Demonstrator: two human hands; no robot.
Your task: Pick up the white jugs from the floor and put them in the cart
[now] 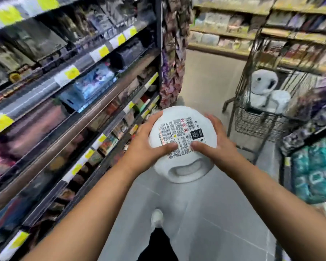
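Note:
I hold a white jug [184, 117] in the air at mid-frame, its printed label facing me and its handle end pointing down toward me. My left hand [149, 144] grips its left side with the thumb across the label. My right hand [215, 140] grips its right side, thumb on the label too. To the right and farther off stands a dark wire cart [256, 121]. White jugs [265, 91] lie in its basket. The held jug is left of the cart and apart from it.
Stocked store shelves [64, 91] with yellow price tags run along the left. A hanging rack of packets [173, 53] stands at their end. More shelving with teal packs [314, 176] lies to the right. Grey floor [205, 213] and my white shoe [156, 219] are below.

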